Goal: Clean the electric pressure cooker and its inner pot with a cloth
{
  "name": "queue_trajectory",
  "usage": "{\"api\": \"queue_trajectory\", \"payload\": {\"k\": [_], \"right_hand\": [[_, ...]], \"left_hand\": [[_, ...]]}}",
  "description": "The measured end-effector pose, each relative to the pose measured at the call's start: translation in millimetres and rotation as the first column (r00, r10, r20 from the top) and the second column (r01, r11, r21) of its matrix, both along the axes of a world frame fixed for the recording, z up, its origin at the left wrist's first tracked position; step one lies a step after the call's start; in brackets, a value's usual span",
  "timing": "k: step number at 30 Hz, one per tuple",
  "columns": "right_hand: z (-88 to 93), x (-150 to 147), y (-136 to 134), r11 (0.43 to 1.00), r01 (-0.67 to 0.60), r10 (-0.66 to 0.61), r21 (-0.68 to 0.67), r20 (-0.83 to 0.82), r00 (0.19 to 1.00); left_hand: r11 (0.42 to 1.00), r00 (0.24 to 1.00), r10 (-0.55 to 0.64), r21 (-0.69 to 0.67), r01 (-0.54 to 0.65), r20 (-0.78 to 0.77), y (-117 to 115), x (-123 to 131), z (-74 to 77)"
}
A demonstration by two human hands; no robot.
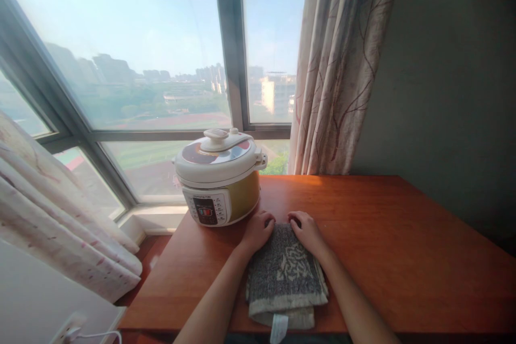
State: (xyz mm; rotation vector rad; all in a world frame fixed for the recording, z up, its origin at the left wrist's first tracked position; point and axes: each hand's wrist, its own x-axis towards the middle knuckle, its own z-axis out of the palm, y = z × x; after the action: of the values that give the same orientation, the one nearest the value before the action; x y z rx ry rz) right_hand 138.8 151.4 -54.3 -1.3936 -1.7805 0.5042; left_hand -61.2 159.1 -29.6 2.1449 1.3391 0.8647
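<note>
A folded grey patterned towel [284, 274] lies on the wooden table [395, 247] near its front edge, a white label hanging from its near side. My left hand [258, 230] grips the towel's far left corner with curled fingers. My right hand [307, 231] grips the far right corner the same way. Just beyond my left hand stands a white and yellow electric pressure cooker [220, 177], lid on, control panel facing me.
A large window [161, 64] fills the wall behind the table. A patterned curtain [338, 64] hangs at the right, another curtain [52, 220] at the left. A grey wall [451, 75] borders the table's right. A white socket with a cable [70, 328] sits lower left.
</note>
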Motion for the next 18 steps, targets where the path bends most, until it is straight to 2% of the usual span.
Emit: {"api": "queue_trajectory", "payload": {"k": [6, 9, 11, 13, 15, 17, 18], "right_hand": [[2.6, -0.5, -1.0, 1.000, 0.000, -0.001, -0.018, -0.045, 0.999], [4.0, -0.5, -1.1, 0.999, 0.009, -0.012, -0.034, -0.091, 0.996], [5.7, -0.9, -0.2, 0.999, 0.020, -0.026, -0.047, -0.134, 0.991], [9.8, -1.7, 2.4, 0.998, 0.032, -0.043, -0.060, -0.188, 0.981], [18.3, -3.2, 7.3, 0.997, 0.047, -0.062, -0.066, -0.254, 0.965], [33.0, -5.9, 15.0, 0.997, 0.056, -0.073, -0.060, -0.329, 0.942], [42.7, -8.0, 19.9, 0.997, 0.054, -0.071, -0.056, -0.368, 0.927]], "left_hand": [[1.000, 1.000, 0.014, 0.010, -0.014, -0.018, -5.1, 2.3, 1.3], [0.995, 0.999, 0.031, 0.100, -0.029, -0.017, -16.0, 2.5, 14.3], [0.974, 0.999, 0.037, 0.226, -0.031, -0.022, -28.5, -1.9, 34.6], [0.924, 0.999, 0.029, 0.381, -0.018, -0.022, -43.2, -13.1, 63.8], [0.813, 0.996, 0.067, 0.576, -0.084, 0.050, -55.0, -32.9, 97.9], [0.650, 0.953, 0.166, 0.698, -0.299, 0.254, -57.7, -61.4, 131.8], [0.592, 0.905, 0.223, 0.687, -0.422, 0.363, -54.1, -78.4, 147.0]]}}
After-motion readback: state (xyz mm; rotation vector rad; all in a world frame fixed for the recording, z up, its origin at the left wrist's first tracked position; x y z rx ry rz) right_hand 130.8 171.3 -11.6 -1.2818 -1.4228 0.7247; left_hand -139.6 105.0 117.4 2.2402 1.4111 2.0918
